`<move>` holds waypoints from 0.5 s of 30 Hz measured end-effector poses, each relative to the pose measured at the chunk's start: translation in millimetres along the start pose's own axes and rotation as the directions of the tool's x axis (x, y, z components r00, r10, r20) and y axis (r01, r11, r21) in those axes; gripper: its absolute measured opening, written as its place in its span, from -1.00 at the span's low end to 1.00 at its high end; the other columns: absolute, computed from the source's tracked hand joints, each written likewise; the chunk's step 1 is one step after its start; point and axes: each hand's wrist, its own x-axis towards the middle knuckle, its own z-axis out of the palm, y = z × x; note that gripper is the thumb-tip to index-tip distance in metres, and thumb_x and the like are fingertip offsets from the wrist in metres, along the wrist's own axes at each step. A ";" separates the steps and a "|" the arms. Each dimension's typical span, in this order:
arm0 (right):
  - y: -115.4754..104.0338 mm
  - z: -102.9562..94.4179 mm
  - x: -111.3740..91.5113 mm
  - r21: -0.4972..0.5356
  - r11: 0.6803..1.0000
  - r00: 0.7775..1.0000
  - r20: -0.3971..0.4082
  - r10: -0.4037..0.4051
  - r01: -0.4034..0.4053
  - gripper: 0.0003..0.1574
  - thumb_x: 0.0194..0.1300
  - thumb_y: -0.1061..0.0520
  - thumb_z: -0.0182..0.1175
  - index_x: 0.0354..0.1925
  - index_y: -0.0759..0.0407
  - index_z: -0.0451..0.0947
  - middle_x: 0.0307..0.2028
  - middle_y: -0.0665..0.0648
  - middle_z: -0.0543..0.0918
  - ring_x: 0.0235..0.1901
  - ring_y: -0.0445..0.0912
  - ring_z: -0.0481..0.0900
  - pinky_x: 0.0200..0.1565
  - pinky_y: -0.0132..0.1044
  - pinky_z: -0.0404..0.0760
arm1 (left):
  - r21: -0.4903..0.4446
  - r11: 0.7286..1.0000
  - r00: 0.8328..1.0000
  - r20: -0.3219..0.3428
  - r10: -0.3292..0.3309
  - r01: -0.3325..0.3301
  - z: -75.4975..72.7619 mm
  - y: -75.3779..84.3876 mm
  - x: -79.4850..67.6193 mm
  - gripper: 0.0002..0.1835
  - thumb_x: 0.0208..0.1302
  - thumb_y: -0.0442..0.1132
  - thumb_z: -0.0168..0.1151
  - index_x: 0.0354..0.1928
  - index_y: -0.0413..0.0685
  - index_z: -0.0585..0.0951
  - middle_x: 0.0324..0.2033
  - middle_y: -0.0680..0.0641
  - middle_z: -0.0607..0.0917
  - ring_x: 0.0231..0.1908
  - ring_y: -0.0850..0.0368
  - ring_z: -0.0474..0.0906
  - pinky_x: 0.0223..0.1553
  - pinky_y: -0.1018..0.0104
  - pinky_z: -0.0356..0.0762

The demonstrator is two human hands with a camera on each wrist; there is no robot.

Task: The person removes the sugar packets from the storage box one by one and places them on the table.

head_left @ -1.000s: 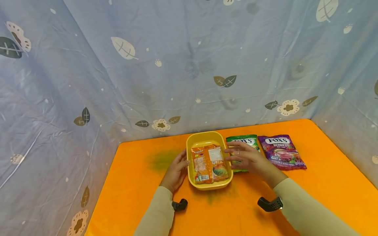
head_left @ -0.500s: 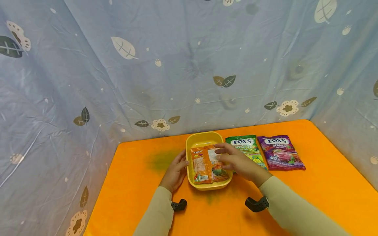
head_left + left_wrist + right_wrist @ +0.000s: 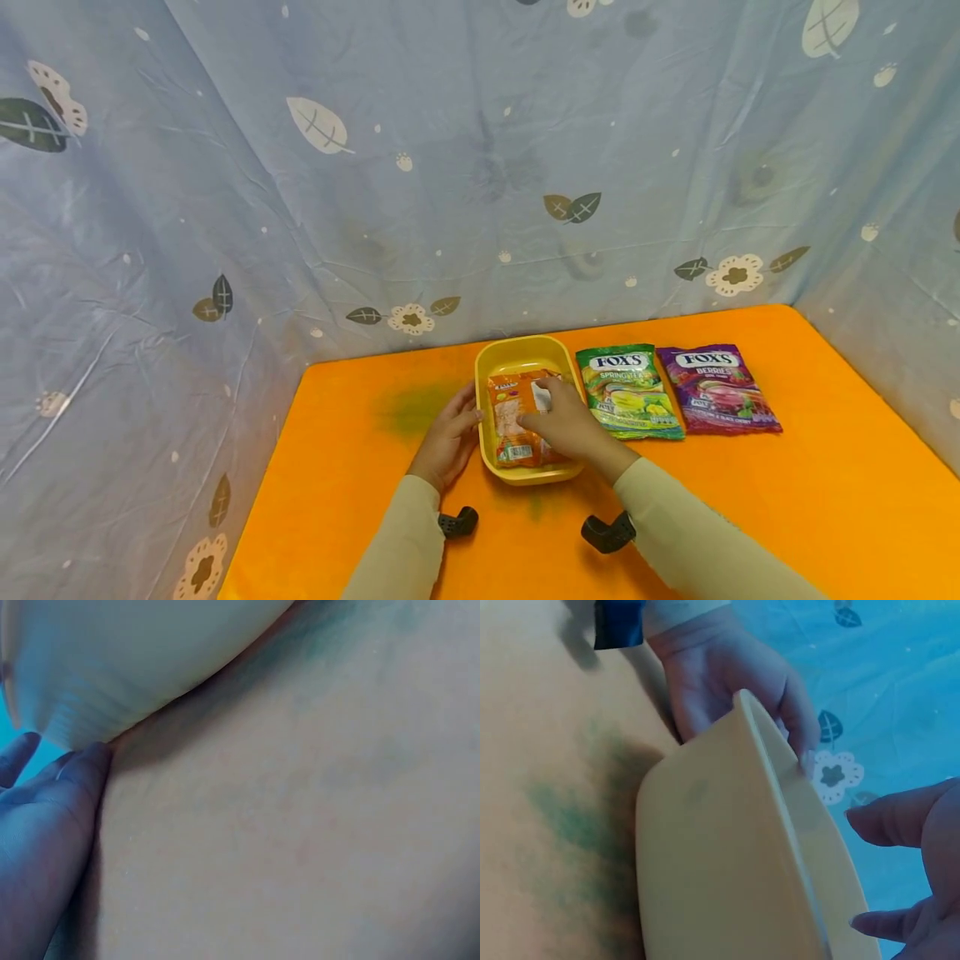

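Note:
A yellow plastic tub (image 3: 517, 354) stands on the table with an orange candy packet (image 3: 508, 417) lying in it. My left hand (image 3: 448, 437) holds the tub's left side, fingers along the outer wall. In the right wrist view, the thumb of this left hand (image 3: 727, 682) hooks over the rim. Over the packet's right half is my right hand (image 3: 566, 421), reaching across the tub's right rim and hiding part of the packet. The right wrist view shows the right hand's thumb and a finger (image 3: 885, 922) spread apart, with nothing between them.
Just right of the tub lies a green Fox's Spring Tea candy packet (image 3: 630, 392). Beside it is a purple Fox's Berries packet (image 3: 716, 390). A blue patterned curtain (image 3: 480, 167) closes off the back and sides of the orange table (image 3: 360, 400).
My right hand has moved left from the tub's right rim to over the orange packet, uncovering the green packet. My left hand and the tub have stayed put.

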 end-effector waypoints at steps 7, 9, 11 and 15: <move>-3.3 1.7 1.4 0.009 0.998 0.997 -0.037 0.069 -0.069 0.03 0.51 0.01 0.38 0.66 0.36 0.13 0.56 0.48 0.28 0.48 0.43 0.31 0.35 0.41 0.41 | 0.001 1.000 1.000 0.006 -0.006 0.006 -1.0 -0.5 0.2 -0.23 0.58 -0.40 0.11 0.74 -0.12 0.14 0.66 -0.24 0.20 0.55 -0.19 0.24 0.43 0.03 0.40; -3.2 2.2 2.0 0.001 0.995 0.995 -0.032 0.095 -0.095 0.04 0.51 -0.01 0.38 0.67 0.34 0.12 0.55 0.47 0.31 0.46 0.42 0.35 0.34 0.39 0.43 | -0.006 1.000 1.000 0.007 -0.006 0.006 -0.8 -1.2 0.2 -0.23 0.58 -0.39 0.12 0.74 -0.12 0.13 0.65 -0.24 0.20 0.55 -0.18 0.24 0.43 0.03 0.41; -4.1 2.4 2.2 -0.002 0.994 0.994 -0.017 0.109 -0.109 0.03 0.51 -0.01 0.37 0.68 0.33 0.13 0.53 0.47 0.34 0.44 0.42 0.38 0.32 0.38 0.46 | -0.010 1.000 1.000 0.012 -0.004 0.004 -1.2 -0.8 0.3 -0.23 0.59 -0.40 0.11 0.74 -0.14 0.12 0.65 -0.25 0.20 0.55 -0.19 0.24 0.43 0.03 0.41; -4.1 1.8 2.6 0.034 0.993 0.994 0.010 0.112 -0.112 -0.03 0.50 0.00 0.38 0.65 0.28 0.22 0.51 0.47 0.38 0.44 0.41 0.39 0.29 0.37 0.50 | -0.003 1.000 1.000 0.021 -0.002 0.002 -1.8 -0.2 0.3 -0.24 0.60 -0.41 0.07 0.74 -0.18 0.09 0.66 -0.26 0.18 0.56 -0.20 0.23 0.44 0.03 0.39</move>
